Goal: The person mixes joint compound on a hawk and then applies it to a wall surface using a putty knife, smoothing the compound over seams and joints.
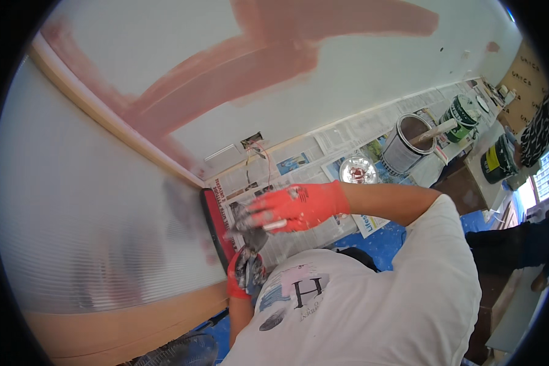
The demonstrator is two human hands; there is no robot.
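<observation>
Both my hands wear red work gloves with dark, paint-smeared palms and fingers. My right hand (296,207) reaches in over the newspaper (296,235), its fingers curled. A short white stick-like piece (275,226) shows under those fingers; whether it is a handle cannot be told. Just below, my left hand (247,274) is closed, palm side partly showing. Between the two is a dark grey, blurred thing (253,239), too smeared by motion to name. A long red and black object (216,226) lies right beside them, along the frosted panel (103,244).
Pinkish-red paint bands (225,67) cross the pale wall. Wires hang from an opened wall box (252,141). Farther right stand a silver dish (358,169), a large can (399,152) with a pale-handled tool, and green buckets (457,119). A dark-clothed person (512,250) is at the far right.
</observation>
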